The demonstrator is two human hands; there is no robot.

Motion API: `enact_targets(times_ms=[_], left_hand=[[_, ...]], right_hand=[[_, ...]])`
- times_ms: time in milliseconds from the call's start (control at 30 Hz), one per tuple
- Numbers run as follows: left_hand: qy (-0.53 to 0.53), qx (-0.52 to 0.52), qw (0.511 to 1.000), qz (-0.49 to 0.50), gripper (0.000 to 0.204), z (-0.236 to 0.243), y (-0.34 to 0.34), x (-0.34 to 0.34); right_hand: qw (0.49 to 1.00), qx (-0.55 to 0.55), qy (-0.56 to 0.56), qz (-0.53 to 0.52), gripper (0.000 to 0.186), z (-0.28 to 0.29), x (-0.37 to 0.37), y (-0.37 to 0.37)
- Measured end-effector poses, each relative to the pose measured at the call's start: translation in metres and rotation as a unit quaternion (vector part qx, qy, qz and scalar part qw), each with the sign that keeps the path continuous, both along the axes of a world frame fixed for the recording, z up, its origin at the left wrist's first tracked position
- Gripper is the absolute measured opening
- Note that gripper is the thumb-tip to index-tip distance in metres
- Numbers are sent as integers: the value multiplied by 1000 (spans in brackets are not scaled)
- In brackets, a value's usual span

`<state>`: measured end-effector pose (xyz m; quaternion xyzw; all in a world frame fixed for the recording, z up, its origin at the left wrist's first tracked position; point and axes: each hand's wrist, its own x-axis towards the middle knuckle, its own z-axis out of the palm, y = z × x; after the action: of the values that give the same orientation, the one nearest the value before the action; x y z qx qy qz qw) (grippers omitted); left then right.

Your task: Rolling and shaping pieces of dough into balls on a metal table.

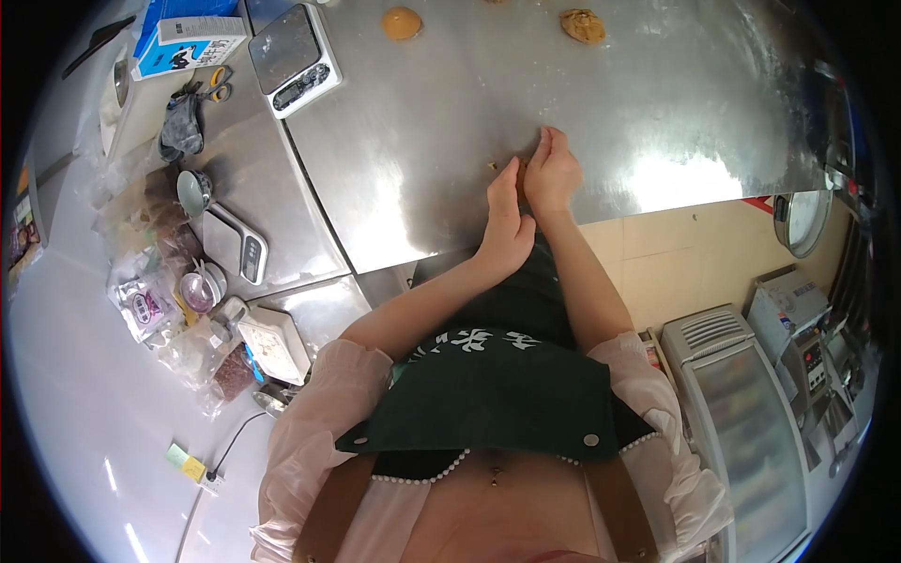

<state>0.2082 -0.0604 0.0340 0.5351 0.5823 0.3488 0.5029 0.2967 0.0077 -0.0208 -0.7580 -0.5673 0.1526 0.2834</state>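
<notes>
Between my hands, a small brown crumb [492,166] lies on the steel table [657,113]. Farther off sit two brown dough pieces [402,23], with a digital scale [289,58] far left. My left hand [507,220] stands edge-on, flat and ungrasping; my right hand [552,174] cups loosely beside it, holding nothing I can see.

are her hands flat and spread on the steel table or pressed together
Pressed together: the left hand and right hand stand on edge, side by side, on the steel table, fingers closed.
</notes>
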Motion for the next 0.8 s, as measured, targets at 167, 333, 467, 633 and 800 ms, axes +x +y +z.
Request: enact_targets(times_ms=[167,333,467,633,800], left_hand=[[-47,-60,997,-26,71,-20,24,-17],[54,-9,995,-82,72,-4,4,-11],[-9,-8,999,-43,75,5,-15,0],[10,-62,996,-66,73,-18,0,-11],[5,-34,997,-73,73,-12,-15,-8]], right_hand=[[999,-9,-32,19,17,1,-1,0],[995,-30,87,-35,20,22,2,-5],[994,-84,56,-47,23,25,0,-21],[998,-55,-6,-36,20,4,8,-33],[1000,17,8,-25,17,-5,14,-44]])
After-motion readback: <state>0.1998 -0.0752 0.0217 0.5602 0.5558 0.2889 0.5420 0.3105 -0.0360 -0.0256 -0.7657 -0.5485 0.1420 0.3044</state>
